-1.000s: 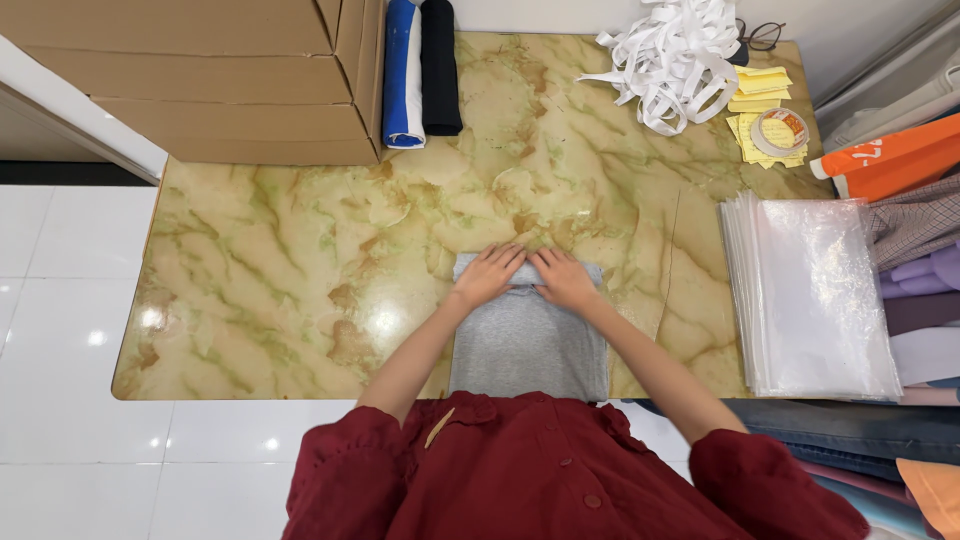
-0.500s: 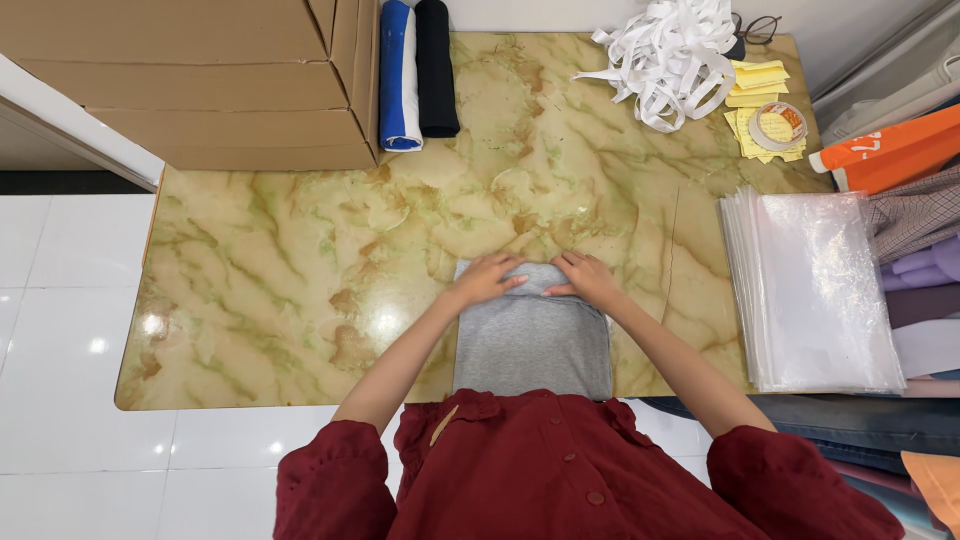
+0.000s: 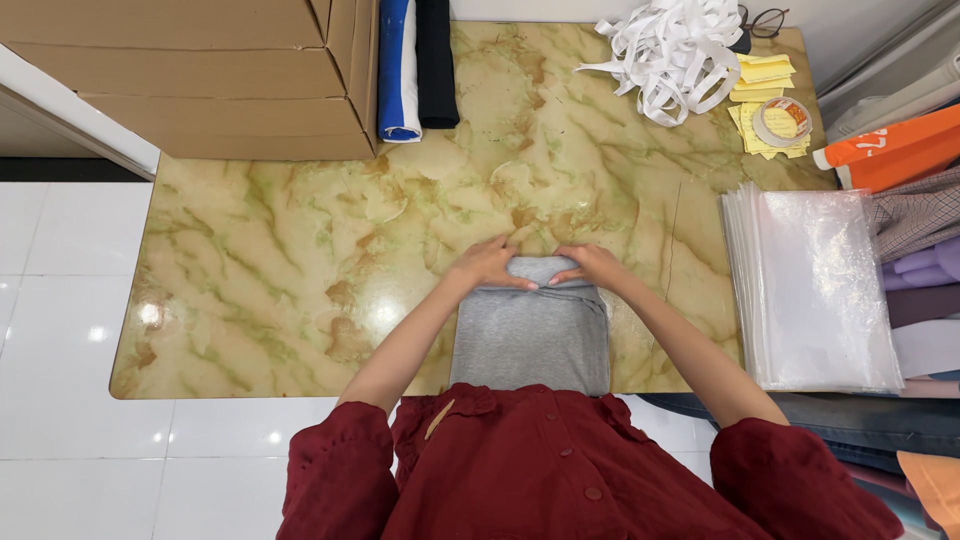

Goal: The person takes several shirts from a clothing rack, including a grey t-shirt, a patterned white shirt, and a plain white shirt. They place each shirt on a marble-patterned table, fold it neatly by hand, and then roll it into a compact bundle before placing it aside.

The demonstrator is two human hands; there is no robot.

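Note:
A folded grey garment point(image 3: 530, 340) lies on the marbled yellow-green table point(image 3: 300, 260), at the near edge in front of me. My left hand point(image 3: 487, 263) grips its far left corner, fingers curled over the fold. My right hand point(image 3: 590, 265) holds the far right corner in the same way. The far end of the cloth is lifted and rolled toward me between both hands. My red sleeves cover the garment's near end.
Cardboard boxes point(image 3: 200, 80) stand at the back left, with blue and black folded cloths point(image 3: 415, 65) beside them. White straps point(image 3: 670, 50), yellow notes and a tape roll point(image 3: 780, 120) lie at the back right. A stack of clear plastic bags point(image 3: 820, 290) sits right, beside piled clothes point(image 3: 920, 270).
Both hands shifted from pressing flat near the middle of the cloth's far edge to gripping its corners, and the far edge has come up into a fold.

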